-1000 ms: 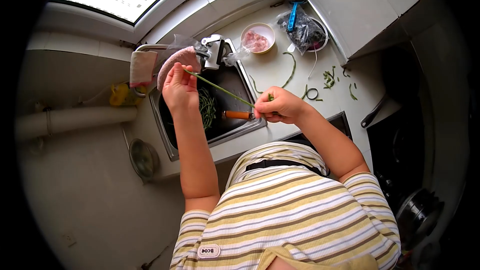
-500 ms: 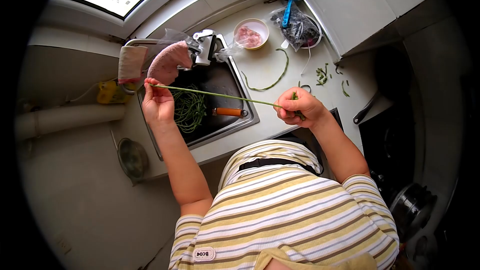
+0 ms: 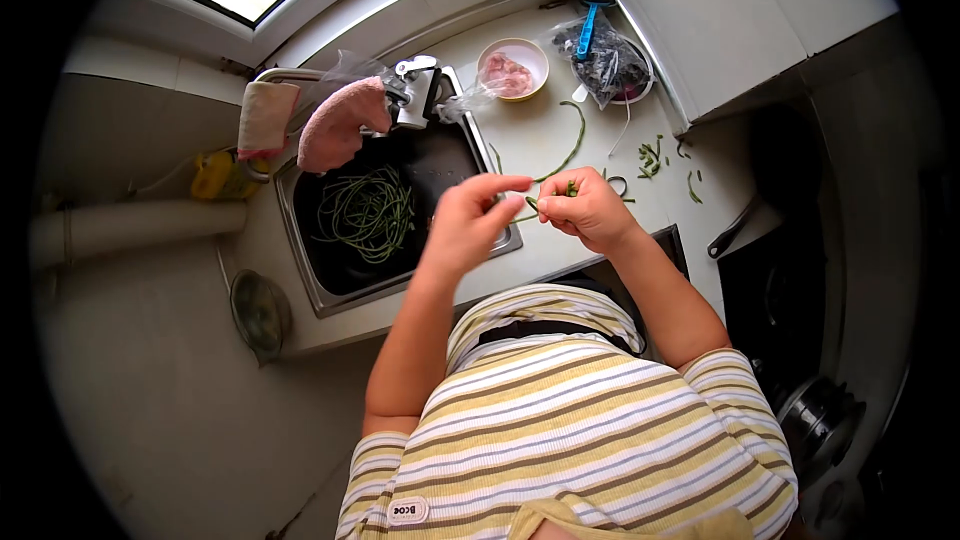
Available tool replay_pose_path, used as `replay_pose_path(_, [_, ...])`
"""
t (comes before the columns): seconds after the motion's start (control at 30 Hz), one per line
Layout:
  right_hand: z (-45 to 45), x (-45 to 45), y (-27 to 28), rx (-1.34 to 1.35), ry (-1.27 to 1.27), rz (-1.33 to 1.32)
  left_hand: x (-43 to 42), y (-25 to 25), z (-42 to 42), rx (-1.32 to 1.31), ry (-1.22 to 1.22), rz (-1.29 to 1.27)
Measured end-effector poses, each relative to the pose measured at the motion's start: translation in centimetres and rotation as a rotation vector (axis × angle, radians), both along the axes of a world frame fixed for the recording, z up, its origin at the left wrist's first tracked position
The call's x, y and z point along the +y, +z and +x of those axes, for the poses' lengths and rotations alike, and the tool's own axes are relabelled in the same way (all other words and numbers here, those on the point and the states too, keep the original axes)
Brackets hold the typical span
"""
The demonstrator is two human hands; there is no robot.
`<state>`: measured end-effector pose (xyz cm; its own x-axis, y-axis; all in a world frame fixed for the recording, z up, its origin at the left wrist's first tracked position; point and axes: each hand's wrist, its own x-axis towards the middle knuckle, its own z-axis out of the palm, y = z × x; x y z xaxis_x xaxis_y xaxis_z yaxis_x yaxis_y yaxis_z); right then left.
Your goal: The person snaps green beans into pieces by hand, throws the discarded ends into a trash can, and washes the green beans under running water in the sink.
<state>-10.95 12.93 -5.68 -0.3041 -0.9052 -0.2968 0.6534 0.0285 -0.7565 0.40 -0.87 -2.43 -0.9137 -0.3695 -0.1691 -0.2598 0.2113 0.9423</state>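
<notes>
My right hand (image 3: 585,208) is closed around green bean pieces (image 3: 571,188) above the counter's front part. Close to its left, my left hand (image 3: 474,220) has its thumb and index finger apart, with a green bean end between the two hands; whether the left fingers touch it is unclear. A tangle of long green beans (image 3: 368,212) lies in the dark sink (image 3: 330,285). One long bean (image 3: 577,140) curves across the counter behind my hands. Short bean pieces (image 3: 650,157) lie farther right.
Behind the sink are a faucet (image 3: 413,98) and pink cloths (image 3: 343,128). A bowl of pinkish meat (image 3: 512,70) and a black plastic bag (image 3: 608,65) stand at the back. A pan handle (image 3: 735,228) juts out at the right.
My left hand has moved right from over the sink to beside my right hand. The long bean stretched between them no longer shows at full length. My left thumb and index finger have spread.
</notes>
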Motion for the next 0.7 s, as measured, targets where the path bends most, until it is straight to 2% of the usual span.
replay_pose_path(0.03, [0.2, 0.0, 0.2, 0.116, -0.040, 0.049, 0.6, -0.4, -0.2, -0.019, 0.036, 0.075])
replay_pose_path(0.07, [0.2, -0.4, 0.0, 0.111, -0.024, 0.044, 0.9, -0.8, -0.3, -0.040, 0.089, 0.146])
replay_pose_path(0.13, [0.1, -0.3, -0.5, 0.474, -0.075, 0.150, 1.2, -1.5, -1.0, -0.074, 0.062, 0.100])
replay_pose_path(0.17, [0.4, -0.6, -1.4, 0.547, -0.091, 0.172, 0.0, -1.5, 0.2, -0.133, 0.075, 0.015])
replay_pose_path(0.2, [0.5, -1.0, -1.2, 0.566, -0.075, 0.198, -0.1, -2.2, 0.3, -0.120, 0.157, 0.188])
replay_pose_path(0.23, [0.7, -0.7, -1.4, 0.580, -0.116, 0.171, 0.3, -2.6, 0.0, -0.089, 0.189, 0.252])
replay_pose_path(0.3, [0.8, -1.5, -1.9, 0.594, -0.128, 0.131, -0.7, -4.0, 0.4, -0.010, 0.340, 0.320])
replay_pose_path(0.37, [0.5, -1.2, -1.8, 0.479, -0.104, 0.029, -4.4, -6.3, 1.4, 0.066, 0.574, 0.359])
replay_pose_path(0.4, [0.3, -0.8, -2.0, 0.478, -0.103, 0.044, -6.8, -7.1, 2.4, 0.000, 0.664, 0.323])
replay_pose_path(0.43, [-0.4, 0.0, -2.2, 0.243, -0.119, 0.068, -11.3, -9.8, 5.1, -0.065, 0.754, 0.111])
replay_pose_path(0.47, [-0.6, 0.2, -2.5, -0.006, -0.127, 0.062, -11.7, -9.3, 5.5, -0.107, 0.795, 0.088])
replay_pose_path(0.5, [-1.0, 0.8, -3.2, -0.066, -0.119, 0.124, -13.5, -10.1, 6.8, -0.106, 0.869, -0.011])
replay_pose_path(0.6, [-2.3, 2.5, -5.9, -0.187, -0.172, 0.194, -19.5, -14.9, 10.5, -0.187, 0.838, -0.359])
replay_pose_path(0.67, [-2.5, 3.5, -8.0, -0.285, -0.225, 0.137, -21.6, -16.7, 11.3, -0.419, 0.807, -0.405])
replay_pose_path(0.7, [-2.4, 3.9, -8.2, -0.271, -0.242, 0.137, -21.3, -18.0, 10.9, -0.614, 0.666, -0.611])
